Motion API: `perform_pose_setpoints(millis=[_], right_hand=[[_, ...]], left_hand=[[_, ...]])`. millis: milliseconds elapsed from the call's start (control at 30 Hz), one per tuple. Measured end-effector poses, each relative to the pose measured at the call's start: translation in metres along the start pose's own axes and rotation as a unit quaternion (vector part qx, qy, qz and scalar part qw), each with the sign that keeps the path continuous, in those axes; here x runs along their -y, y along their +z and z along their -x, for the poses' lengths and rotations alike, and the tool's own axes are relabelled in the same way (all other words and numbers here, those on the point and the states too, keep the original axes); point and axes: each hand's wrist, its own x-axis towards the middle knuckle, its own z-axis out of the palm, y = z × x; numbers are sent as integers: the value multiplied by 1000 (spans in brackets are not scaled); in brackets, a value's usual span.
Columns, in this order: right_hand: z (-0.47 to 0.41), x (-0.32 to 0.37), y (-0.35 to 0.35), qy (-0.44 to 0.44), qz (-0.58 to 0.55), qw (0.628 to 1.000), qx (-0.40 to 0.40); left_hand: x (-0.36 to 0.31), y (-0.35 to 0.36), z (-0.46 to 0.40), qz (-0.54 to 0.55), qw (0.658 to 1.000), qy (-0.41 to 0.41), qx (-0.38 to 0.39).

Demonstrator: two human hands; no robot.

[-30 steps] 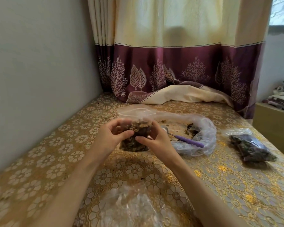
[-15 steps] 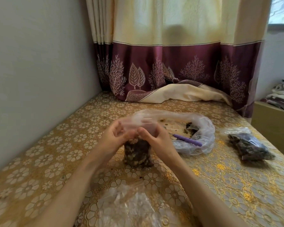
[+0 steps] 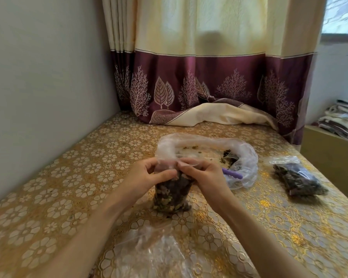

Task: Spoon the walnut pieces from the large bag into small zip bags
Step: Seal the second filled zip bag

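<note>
Fingers of both hands meet at the mouth of a small zip bag (image 3: 172,195) standing upright near the middle of the table (image 3: 54,189), packed with walnut pieces. The left hand (image 3: 147,176) and the right hand (image 3: 204,177) each pinch the top strip between thumb and curled fingers, apparently pressing the seal. Just behind, toward the far edge, the large bag (image 3: 243,157) lies open and nearly empty, a purple spoon (image 3: 232,173) handle poking out. A filled small bag (image 3: 299,179) lies by the right edge; spare empty bags (image 3: 155,253) lie at the near edge. The bag looks full to the top, so a stray piece caught in the zip could leave it unsealed, and pressing down hard might tip it over.
</note>
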Motion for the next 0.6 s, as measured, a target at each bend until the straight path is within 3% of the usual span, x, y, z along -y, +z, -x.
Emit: perform_pose_setpoints(millis=[233, 467, 600], right_hand=[[27, 20, -24, -15, -33, 999, -5], [36, 27, -37, 7, -61, 998, -34], [37, 28, -34, -23, -32, 996, -74]], left_hand=[[-12, 23, 8, 24, 996, 81, -21], [-17, 16, 8, 20, 993, 107, -54], [-21, 12, 7, 14, 989, 128, -73]])
